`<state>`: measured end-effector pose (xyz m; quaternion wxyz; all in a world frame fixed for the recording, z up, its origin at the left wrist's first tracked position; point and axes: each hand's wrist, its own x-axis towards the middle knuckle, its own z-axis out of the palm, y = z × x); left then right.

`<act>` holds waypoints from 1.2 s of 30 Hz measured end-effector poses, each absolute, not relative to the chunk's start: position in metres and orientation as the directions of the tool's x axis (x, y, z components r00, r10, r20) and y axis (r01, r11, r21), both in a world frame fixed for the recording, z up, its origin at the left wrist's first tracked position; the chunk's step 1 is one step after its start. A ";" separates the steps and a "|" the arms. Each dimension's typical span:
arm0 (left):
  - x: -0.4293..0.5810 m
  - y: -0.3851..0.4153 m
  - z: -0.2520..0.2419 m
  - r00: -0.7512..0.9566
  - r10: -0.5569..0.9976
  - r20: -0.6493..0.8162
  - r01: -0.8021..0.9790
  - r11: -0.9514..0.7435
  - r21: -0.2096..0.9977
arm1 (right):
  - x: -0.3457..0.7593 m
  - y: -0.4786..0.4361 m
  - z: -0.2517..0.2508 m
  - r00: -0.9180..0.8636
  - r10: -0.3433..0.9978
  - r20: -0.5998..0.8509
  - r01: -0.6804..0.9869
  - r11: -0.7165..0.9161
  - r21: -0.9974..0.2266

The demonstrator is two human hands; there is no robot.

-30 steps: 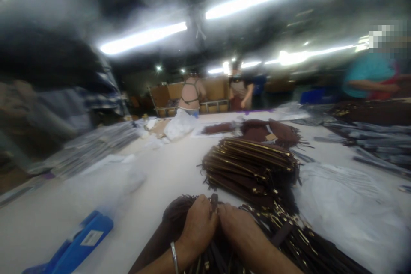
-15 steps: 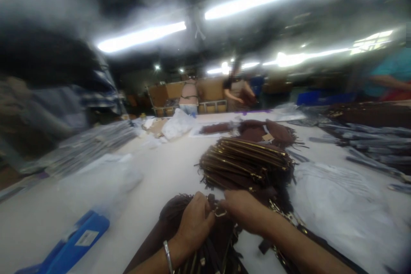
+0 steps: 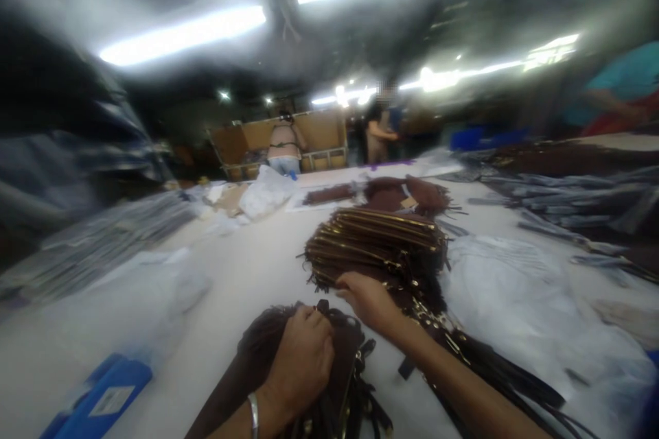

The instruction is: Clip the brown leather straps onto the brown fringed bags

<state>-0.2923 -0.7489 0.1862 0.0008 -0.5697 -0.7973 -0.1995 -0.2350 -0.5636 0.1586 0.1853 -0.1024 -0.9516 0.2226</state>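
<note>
Lt: overhead tubes (image 3: 182, 34), glare + haze | bkgd dim | L/R edges blurred, stretched

Two grips (image 3: 303, 360) (image 3: 368, 300), one silver bracelet (image 3: 254, 415)

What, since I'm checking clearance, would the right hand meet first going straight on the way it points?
The right hand would probably meet the left end of the gold-trimmed pile first; depth is unclear, so it might pass above.
</note>
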 end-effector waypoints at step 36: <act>-0.323 -0.748 0.165 -0.547 0.816 0.186 0.829 0.497 0.258 | -0.102 -0.727 0.027 -0.804 0.568 -0.176 0.358 0.226 -0.906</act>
